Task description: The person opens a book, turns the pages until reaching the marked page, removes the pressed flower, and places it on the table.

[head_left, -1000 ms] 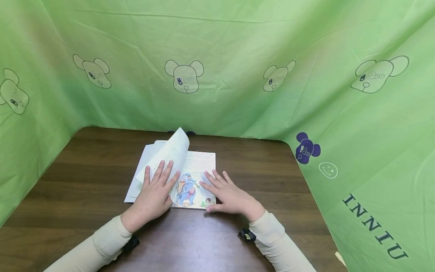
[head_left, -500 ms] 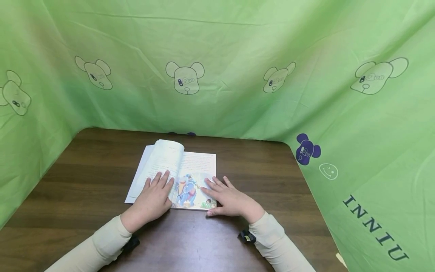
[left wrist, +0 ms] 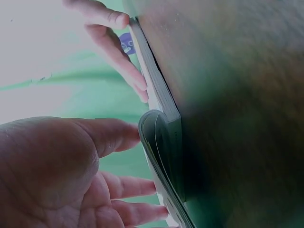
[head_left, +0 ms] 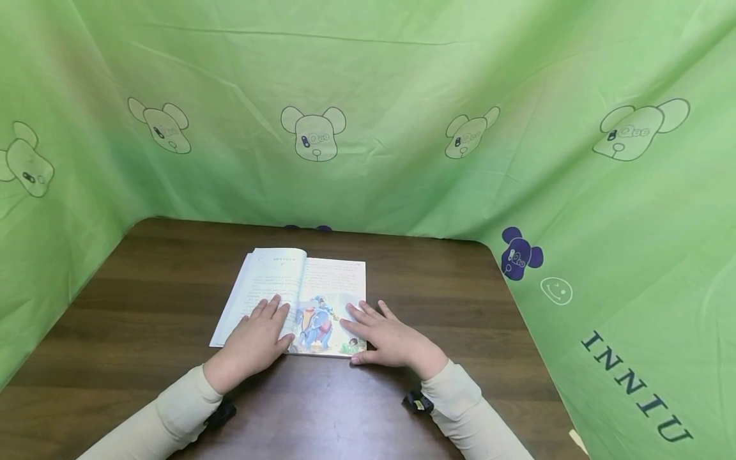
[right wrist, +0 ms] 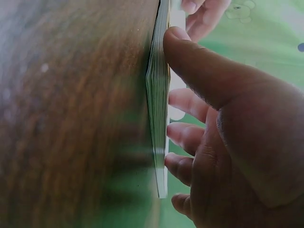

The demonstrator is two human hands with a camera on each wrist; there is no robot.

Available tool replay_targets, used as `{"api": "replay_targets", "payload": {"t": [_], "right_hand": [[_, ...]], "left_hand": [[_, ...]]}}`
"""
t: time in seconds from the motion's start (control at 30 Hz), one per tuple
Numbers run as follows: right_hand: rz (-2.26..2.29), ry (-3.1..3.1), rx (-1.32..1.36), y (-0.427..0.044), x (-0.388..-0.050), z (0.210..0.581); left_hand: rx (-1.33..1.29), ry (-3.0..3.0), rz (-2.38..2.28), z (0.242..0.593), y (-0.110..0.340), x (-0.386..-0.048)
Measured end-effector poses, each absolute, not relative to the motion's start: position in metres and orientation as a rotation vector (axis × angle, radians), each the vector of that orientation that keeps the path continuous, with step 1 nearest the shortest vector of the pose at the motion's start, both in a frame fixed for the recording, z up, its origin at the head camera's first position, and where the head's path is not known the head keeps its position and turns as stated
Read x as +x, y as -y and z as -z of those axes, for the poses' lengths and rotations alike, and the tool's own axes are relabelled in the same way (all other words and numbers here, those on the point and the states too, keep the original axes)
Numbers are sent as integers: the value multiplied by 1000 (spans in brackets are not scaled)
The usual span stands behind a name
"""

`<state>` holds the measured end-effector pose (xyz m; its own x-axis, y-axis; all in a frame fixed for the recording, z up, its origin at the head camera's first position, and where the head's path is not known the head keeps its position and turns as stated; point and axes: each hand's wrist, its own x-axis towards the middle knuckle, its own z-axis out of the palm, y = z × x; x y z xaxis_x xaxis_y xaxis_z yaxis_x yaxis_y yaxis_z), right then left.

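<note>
An open book [head_left: 336, 275] lies on the wooden table, with a coloured picture of a blue elephant on its right page. My left hand [head_left: 255, 338] rests on the left page, fingers extended and thumb near the spine. In the left wrist view, the pages under that hand [left wrist: 57, 166] bulge up in a curve by the spine. My right hand [head_left: 393, 335] lies spread over the right page's lower outer corner. The right wrist view has its thumb [right wrist: 199, 66] at the edge of the thick page stack and its fingertips touching the page.
The brown table [head_left: 448, 287] stretches around the book on all sides. A green curtain [head_left: 391, 185] printed with bear heads hangs behind it and along both sides. Each wrist carries a small black device [head_left: 418, 400] under the sleeve.
The curled leaf under my left hand has come down to the left and now lies flatter on the left page. My right hand has barely shifted.
</note>
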<state>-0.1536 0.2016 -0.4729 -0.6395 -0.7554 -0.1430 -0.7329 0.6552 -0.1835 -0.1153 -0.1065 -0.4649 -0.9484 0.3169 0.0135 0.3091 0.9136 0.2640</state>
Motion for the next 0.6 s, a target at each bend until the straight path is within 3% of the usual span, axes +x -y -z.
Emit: {"api": "replay_targets", "payload": {"t": [0.37, 0.6], "right_hand": [[129, -2680, -1248, -200, -154, 465], [84, -2713, -1437, -199, -156, 462]], "left_hand": [[530, -3056, -428, 468, 107, -121], [515, -3049, -426, 469, 108, -119]]}}
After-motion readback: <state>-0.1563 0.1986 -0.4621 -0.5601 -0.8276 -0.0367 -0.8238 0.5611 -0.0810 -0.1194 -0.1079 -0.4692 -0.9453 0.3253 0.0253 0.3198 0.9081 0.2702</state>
